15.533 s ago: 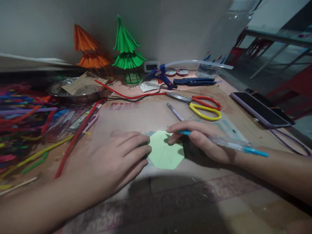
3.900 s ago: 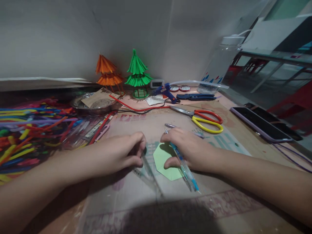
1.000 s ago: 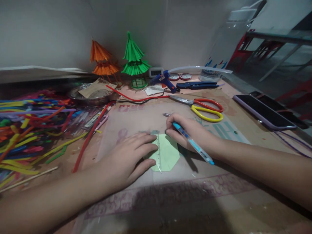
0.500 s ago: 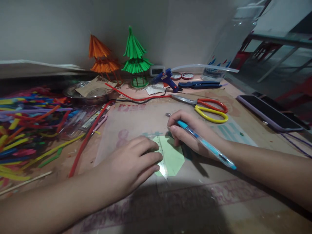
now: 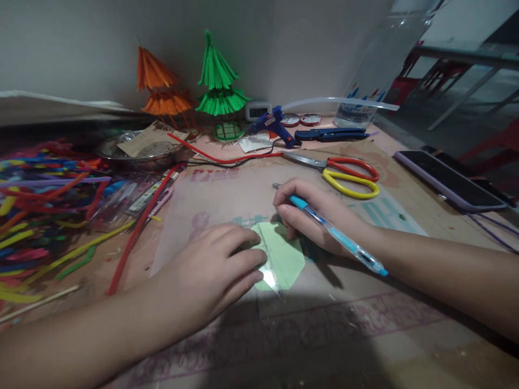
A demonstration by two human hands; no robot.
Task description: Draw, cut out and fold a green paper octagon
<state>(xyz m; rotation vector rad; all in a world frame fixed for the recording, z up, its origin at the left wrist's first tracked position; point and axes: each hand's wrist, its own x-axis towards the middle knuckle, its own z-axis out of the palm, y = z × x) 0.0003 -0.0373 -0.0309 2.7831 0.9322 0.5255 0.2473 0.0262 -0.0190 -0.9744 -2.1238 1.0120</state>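
Observation:
A light green paper polygon [image 5: 286, 258] lies on the table in front of me. A clear plastic ruler [image 5: 268, 268] lies across its left part. My left hand [image 5: 211, 275] rests flat on the ruler and paper, fingers stretched out and pressing down. My right hand [image 5: 320, 216] is closed on a blue-tipped clear pen [image 5: 336, 237], with its tip hidden at the paper's top edge beside the ruler.
Red and yellow scissors [image 5: 344, 173], a blue glue gun [image 5: 271, 125] with its cord, blue pliers [image 5: 324, 134] and a phone [image 5: 448, 186] lie beyond and to the right. Coloured straws [image 5: 36, 205] pile up at left. Orange [image 5: 158, 89] and green [image 5: 219, 81] paper pagodas stand by the wall.
My left hand has slid the ruler a little across the paper and tilted it. My right hand with the pen has stayed at the paper's top edge.

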